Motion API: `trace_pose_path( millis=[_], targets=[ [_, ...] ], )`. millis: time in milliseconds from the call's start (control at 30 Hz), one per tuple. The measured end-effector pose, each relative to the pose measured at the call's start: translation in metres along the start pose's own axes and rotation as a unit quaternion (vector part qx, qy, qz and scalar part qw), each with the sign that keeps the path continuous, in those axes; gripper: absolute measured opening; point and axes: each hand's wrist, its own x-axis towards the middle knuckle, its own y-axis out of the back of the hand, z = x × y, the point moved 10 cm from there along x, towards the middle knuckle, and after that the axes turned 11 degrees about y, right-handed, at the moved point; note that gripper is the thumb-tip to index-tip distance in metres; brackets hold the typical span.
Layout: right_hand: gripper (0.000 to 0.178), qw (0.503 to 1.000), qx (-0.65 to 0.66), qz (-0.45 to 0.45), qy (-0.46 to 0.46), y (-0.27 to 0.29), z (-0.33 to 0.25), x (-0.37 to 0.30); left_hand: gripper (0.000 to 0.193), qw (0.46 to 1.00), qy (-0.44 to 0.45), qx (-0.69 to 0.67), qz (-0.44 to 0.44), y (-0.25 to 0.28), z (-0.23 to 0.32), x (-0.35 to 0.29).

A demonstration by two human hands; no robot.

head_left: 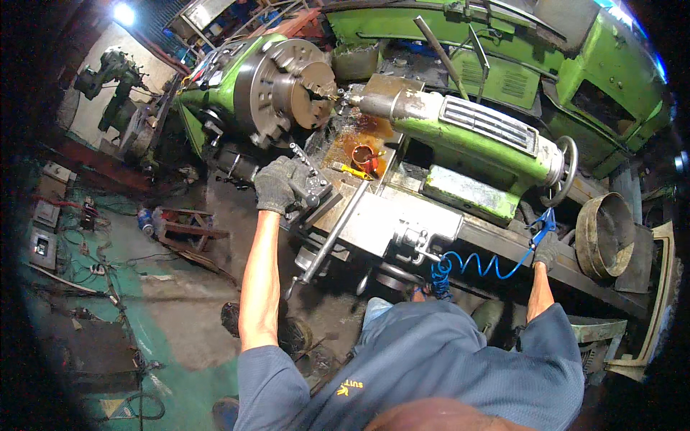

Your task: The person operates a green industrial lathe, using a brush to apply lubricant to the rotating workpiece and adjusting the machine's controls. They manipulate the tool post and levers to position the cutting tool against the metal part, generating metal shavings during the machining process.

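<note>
I stand at a green lathe (474, 140). My left hand (277, 183), in a dark grey knitted glove, is closed on the left side of the tool post (310, 194); its fingertips are partly hidden. A row of bolts (307, 159) stands up beside that hand. Over at the right, below the tailstock handwheel (568, 171), my gloved right hand (548, 253) is wrapped round a blue air blow gun (546, 224). From the gun a coiled blue hose (474, 264) runs left to the carriage. The large chuck (284, 90) faces the tailstock with a workpiece in its middle.
A red pot (364, 156) and a yellow brush (350, 171) lie on the oily tray behind the carriage. A long lever (334, 233) slants toward me. At right stands a big metal ring (605, 235). Cables and a rusty frame (190, 233) lie on the floor at left.
</note>
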Motion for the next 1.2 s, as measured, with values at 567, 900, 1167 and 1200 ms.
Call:
trace_pose_path(
  millis=[567, 900, 1167, 1200],
  targets=[
    [0.041, 0.999, 0.011, -0.027, -0.025, -0.013, -0.002, 0.005, 0.023, 0.999, -0.024, 0.016, 0.045, 0.003, 0.003, 0.001],
    [0.041, 0.999, 0.008, -0.03, -0.016, -0.023, -0.003, 0.008, 0.014, 0.997, -0.037, -0.011, 0.067, 0.014, 0.009, 0.0],
    [0.041, 0.999, 0.005, -0.031, -0.011, -0.025, -0.002, 0.01, 0.022, 0.998, -0.031, 0.007, 0.051, 0.007, 0.003, -0.001],
    [0.041, 0.999, 0.004, -0.031, -0.012, -0.024, -0.002, 0.012, 0.022, 0.998, -0.031, 0.005, 0.056, 0.008, 0.003, -0.001]
  ],
)
